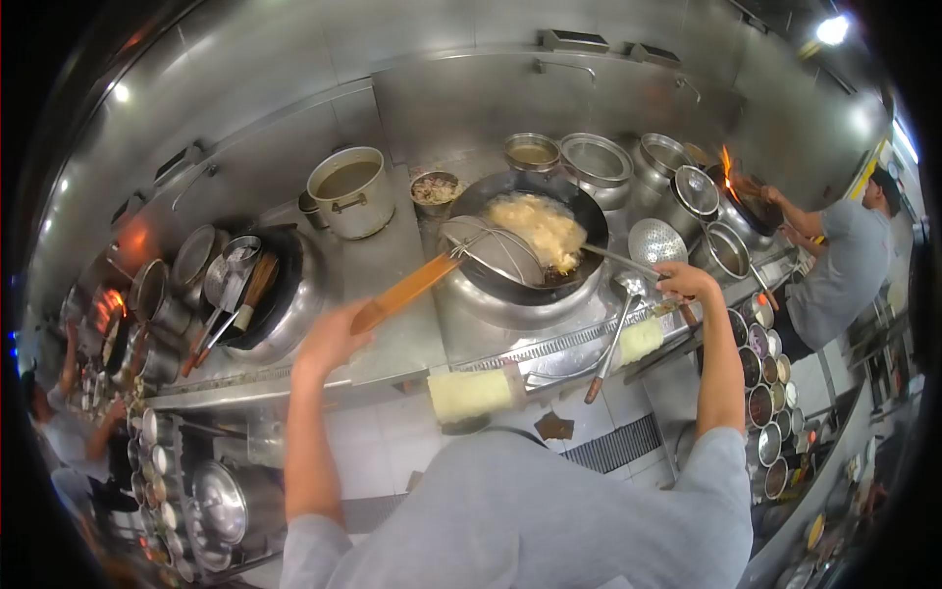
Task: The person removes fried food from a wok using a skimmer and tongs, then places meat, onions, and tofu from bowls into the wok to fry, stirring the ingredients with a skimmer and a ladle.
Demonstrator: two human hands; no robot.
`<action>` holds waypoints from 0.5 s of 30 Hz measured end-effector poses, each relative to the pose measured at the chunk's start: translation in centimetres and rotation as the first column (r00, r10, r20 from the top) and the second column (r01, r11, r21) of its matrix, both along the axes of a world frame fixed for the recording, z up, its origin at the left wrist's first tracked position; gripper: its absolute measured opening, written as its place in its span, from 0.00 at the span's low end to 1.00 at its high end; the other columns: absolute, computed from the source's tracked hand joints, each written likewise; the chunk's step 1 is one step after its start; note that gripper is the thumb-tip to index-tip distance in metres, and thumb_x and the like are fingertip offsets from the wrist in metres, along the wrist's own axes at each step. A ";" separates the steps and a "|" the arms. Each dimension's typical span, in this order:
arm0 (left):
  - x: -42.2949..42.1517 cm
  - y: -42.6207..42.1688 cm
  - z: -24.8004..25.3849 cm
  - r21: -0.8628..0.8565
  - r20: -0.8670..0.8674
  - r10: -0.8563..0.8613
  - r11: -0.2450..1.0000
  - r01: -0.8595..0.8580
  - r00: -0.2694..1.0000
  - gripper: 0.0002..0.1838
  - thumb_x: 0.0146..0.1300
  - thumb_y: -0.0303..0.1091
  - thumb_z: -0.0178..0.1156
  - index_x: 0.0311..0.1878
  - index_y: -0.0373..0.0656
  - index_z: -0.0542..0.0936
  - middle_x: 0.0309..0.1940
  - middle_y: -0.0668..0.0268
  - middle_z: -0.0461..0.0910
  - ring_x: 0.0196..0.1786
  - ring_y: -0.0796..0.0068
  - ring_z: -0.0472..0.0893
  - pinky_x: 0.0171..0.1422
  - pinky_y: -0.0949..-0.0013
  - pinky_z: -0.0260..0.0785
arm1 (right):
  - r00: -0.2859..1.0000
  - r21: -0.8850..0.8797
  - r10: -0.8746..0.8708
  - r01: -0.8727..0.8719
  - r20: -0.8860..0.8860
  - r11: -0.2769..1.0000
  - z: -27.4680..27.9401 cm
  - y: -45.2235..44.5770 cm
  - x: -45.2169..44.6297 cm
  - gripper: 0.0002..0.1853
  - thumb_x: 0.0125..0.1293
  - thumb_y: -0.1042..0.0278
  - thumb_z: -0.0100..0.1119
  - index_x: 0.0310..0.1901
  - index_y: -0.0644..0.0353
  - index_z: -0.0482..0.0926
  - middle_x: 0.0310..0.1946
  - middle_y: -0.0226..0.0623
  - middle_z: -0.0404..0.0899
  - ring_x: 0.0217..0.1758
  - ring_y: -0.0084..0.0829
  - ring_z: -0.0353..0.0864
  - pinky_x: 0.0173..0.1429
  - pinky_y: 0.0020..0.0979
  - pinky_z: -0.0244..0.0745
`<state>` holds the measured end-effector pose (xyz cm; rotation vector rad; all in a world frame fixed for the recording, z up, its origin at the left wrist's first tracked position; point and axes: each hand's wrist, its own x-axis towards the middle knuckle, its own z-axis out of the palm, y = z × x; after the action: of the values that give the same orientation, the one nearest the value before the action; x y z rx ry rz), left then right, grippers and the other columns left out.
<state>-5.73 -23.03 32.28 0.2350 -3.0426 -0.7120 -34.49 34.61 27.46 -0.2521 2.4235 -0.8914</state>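
Note:
My left hand (337, 337) is closed around the wooden handle of a large round strainer (498, 253). The strainer's bowl lies over the near left part of a black wok (589, 218) on the range. Pale, foaming food (538, 224) bubbles in oil in the wok. My right hand (686, 282) grips the end of a long metal utensil (623, 259), likely a ladle; its head is hidden in the wok's contents. Below that hand, a ladle with a wooden grip (616, 334) rests on the counter beside a perforated skimmer (655, 241).
A tall pot of liquid (351, 192) and a bowl of chopped food (436, 192) stand left of the wok. Metal pots (597, 162) line the back. Folded yellowish cloths (473, 393) lie on the front edge. Co-workers stand at flaming woks on the right (839, 255) and far left.

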 end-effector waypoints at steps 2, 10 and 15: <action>0.1 -0.7 -0.2 -0.081 -0.062 -0.036 0.996 0.031 0.997 0.33 0.52 0.36 0.67 0.64 0.45 0.71 0.50 0.51 0.79 0.53 0.50 0.78 0.57 0.56 0.69 | 0.961 -0.177 -0.068 0.118 0.269 0.977 -2.8 0.3 -1.3 0.28 0.62 0.69 0.60 0.65 0.50 0.68 0.20 0.26 0.70 0.14 0.15 0.63 0.15 0.21 0.56; 0.4 -0.5 -4.8 -0.039 -0.086 -0.067 0.997 0.064 0.994 0.33 0.52 0.35 0.68 0.64 0.47 0.71 0.54 0.52 0.77 0.55 0.51 0.77 0.59 0.57 0.69 | 0.979 -0.522 -0.125 0.192 0.162 0.831 -14.6 -12.9 1.0 0.33 0.61 0.70 0.62 0.68 0.56 0.62 0.21 0.27 0.68 0.15 0.18 0.64 0.16 0.24 0.56; 0.9 0.0 -7.4 0.019 -0.161 -0.069 0.997 0.073 0.985 0.33 0.54 0.36 0.66 0.66 0.49 0.69 0.52 0.51 0.78 0.53 0.49 0.77 0.57 0.55 0.70 | 0.978 -0.496 -0.206 0.191 0.025 0.847 -11.9 -11.3 5.1 0.32 0.60 0.73 0.61 0.67 0.56 0.64 0.20 0.28 0.68 0.14 0.19 0.63 0.15 0.25 0.56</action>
<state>-4.85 -23.04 24.92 0.0664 -2.9037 -0.7347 -29.40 23.36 15.56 -0.1994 2.2309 -1.6173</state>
